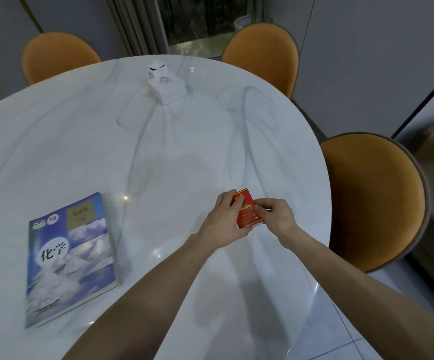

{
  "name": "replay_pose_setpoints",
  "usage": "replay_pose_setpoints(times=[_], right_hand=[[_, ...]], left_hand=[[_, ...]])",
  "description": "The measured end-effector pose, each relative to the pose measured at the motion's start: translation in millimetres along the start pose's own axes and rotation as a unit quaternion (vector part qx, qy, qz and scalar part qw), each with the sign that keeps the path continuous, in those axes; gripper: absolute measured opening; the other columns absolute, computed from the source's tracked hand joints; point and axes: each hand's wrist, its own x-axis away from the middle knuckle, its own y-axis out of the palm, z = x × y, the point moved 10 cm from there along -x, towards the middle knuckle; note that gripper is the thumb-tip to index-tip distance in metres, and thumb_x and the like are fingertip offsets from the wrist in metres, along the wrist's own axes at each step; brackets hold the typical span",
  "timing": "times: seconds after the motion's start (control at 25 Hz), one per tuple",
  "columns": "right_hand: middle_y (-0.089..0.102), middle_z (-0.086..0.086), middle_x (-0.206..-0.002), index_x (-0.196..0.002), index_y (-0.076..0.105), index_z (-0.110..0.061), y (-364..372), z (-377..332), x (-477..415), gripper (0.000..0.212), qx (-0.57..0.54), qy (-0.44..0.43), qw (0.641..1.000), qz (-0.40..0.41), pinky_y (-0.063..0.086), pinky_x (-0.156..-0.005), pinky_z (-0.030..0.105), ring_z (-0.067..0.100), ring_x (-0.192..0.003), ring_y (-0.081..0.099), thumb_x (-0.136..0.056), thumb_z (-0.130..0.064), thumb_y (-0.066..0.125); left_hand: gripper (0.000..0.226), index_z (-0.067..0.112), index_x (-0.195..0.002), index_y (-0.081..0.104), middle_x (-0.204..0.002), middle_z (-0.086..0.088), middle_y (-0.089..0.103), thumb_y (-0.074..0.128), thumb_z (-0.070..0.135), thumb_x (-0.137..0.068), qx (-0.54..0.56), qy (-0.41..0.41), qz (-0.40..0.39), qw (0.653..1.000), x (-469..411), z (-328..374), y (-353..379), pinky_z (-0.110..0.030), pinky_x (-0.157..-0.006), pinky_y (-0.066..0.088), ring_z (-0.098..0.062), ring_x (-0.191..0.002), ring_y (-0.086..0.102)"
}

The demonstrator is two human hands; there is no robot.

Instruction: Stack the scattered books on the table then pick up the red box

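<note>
A small red box (248, 215) with gold print is held just above the white marble table (158, 141), right of centre. My left hand (223, 220) grips its left side, fingers over the top edge. My right hand (275, 216) pinches its right edge with the fingertips. A stack of books (71, 258) lies at the near left of the table, a blue chemistry book with clouds on its cover on top; the books beneath show only as page edges.
A white tissue box (167, 88) stands at the far middle of the table. Orange chairs surround it: far left (57, 55), far right (261, 51) and right (374, 201). The table's rounded edge runs close by the right chair.
</note>
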Motion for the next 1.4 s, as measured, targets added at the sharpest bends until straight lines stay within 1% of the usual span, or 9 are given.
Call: replay_pose_setpoints(times=[0.28, 0.4, 0.56, 0.64, 0.92, 1.16, 1.24, 1.32, 1.4], right_hand=[[0.066, 0.001, -0.09, -0.105, 0.071, -0.009, -29.6, 26.6, -54.5, 0.025, 0.013, 0.009, 1.0, 0.018, 0.043, -0.062, 0.007, 0.011, -0.077, 0.061, -0.091, -0.004, 0.05], [0.066, 0.0, -0.091, -0.107, 0.07, -0.008, -29.8, 32.2, -70.7, 0.026, 0.029, 0.011, 0.999, 0.018, 0.039, -0.054, 0.002, 0.004, -0.072, 0.058, -0.092, -0.005, 0.049], [0.073, 0.014, -0.101, -0.104, 0.071, -0.003, -26.3, 37.3, -84.9, 0.026, 0.049, 0.003, 0.999, 0.013, 0.047, -0.074, 0.02, 0.025, -0.088, 0.065, -0.091, -0.001, 0.048], [0.073, 0.018, -0.101, -0.101, 0.072, -0.001, -25.8, 39.7, -88.5, 0.027, 0.063, 0.001, 0.998, 0.013, 0.049, -0.078, 0.025, 0.03, -0.092, 0.067, -0.091, 0.0, 0.047], [0.074, 0.018, -0.097, -0.097, 0.072, -0.002, -20.5, 45.2, -100.0, 0.029, 0.121, 0.009, 0.993, -0.011, 0.044, -0.069, 0.021, 0.029, -0.088, 0.067, -0.089, 0.0, 0.045], [0.073, 0.017, -0.1, -0.098, 0.071, -0.002, -17.9, 48.9, -104.1, 0.028, 0.151, 0.009, 0.988, -0.013, 0.046, -0.072, 0.022, 0.03, -0.091, 0.067, -0.088, 0.001, 0.045], [0.072, 0.019, -0.103, -0.101, 0.069, 0.0, -18.6, 48.8, -104.3, 0.027, 0.162, 0.013, 0.987, -0.011, 0.05, -0.076, 0.027, 0.031, -0.094, 0.066, -0.089, -0.001, 0.045], [0.07, 0.022, -0.105, -0.105, 0.066, 0.004, -21.3, 45.4, -103.2, 0.026, 0.176, 0.007, 0.984, 0.005, 0.052, -0.083, 0.035, 0.034, -0.097, 0.065, -0.091, -0.004, 0.045], [0.068, 0.021, -0.107, -0.108, 0.064, 0.002, -24.0, 38.3, -98.6, 0.027, 0.195, 0.008, 0.981, 0.02, 0.052, -0.083, 0.036, 0.035, -0.098, 0.064, -0.092, -0.007, 0.044]], left_hand=[[0.082, 0.012, -0.143, 0.028, -0.152, -0.009, 0.024, 0.066, 0.046, -0.079, -0.026, 0.007, -0.05, 0.998, -68.0, 8.7, 40.0, -0.037, -0.11, 0.038, -0.022, -0.141, 0.021], [0.081, 0.01, -0.142, 0.03, -0.152, -0.01, 0.025, 0.065, 0.047, -0.079, -0.042, 0.004, -0.069, 0.997, -84.6, 4.6, 50.6, -0.037, -0.111, 0.036, -0.023, -0.14, 0.023], [0.077, 0.009, -0.139, 0.034, -0.15, -0.011, 0.028, 0.063, 0.049, -0.08, -0.063, -0.007, -0.091, 0.994, -97.0, -1.3, 64.5, -0.037, -0.11, 0.037, -0.024, -0.139, 0.027], [0.076, 0.01, -0.138, 0.035, -0.148, -0.011, 0.03, 0.063, 0.049, -0.08, -0.072, -0.013, -0.093, 0.993, -99.3, -1.6, 70.0, -0.038, -0.108, 0.04, -0.024, -0.137, 0.028], [0.076, 0.009, -0.138, 0.035, -0.147, -0.012, 0.031, 0.064, 0.048, -0.08, -0.073, -0.018, -0.089, 0.993, -104.4, -3.5, 80.4, -0.038, -0.107, 0.039, -0.025, -0.137, 0.028], [0.081, 0.008, -0.143, 0.027, -0.154, -0.015, 0.019, 0.064, 0.045, -0.082, -0.088, -0.023, -0.098, 0.991, -103.9, -4.5, 87.2, -0.039, -0.114, 0.029, -0.027, -0.144, 0.014], [0.084, 0.009, -0.145, 0.024, -0.156, -0.013, 0.015, 0.064, 0.045, -0.081, -0.066, -0.033, -0.102, 0.992, -97.5, -4.8, 84.2, -0.04, -0.116, 0.025, -0.027, -0.146, 0.008], [0.078, 0.012, -0.144, 0.028, -0.154, -0.011, 0.021, 0.062, 0.046, -0.083, -0.039, -0.033, -0.073, 0.996, -94.0, -2.4, 73.7, -0.039, -0.114, 0.028, -0.026, -0.145, 0.014], [0.057, 0.012, -0.138, 0.039, -0.145, -0.009, 0.036, 0.054, 0.038, -0.09, -0.036, -0.03, -0.028, 0.999, -88.6, 1.2, 56.8, -0.037, -0.108, 0.038, -0.025, -0.136, 0.031]])
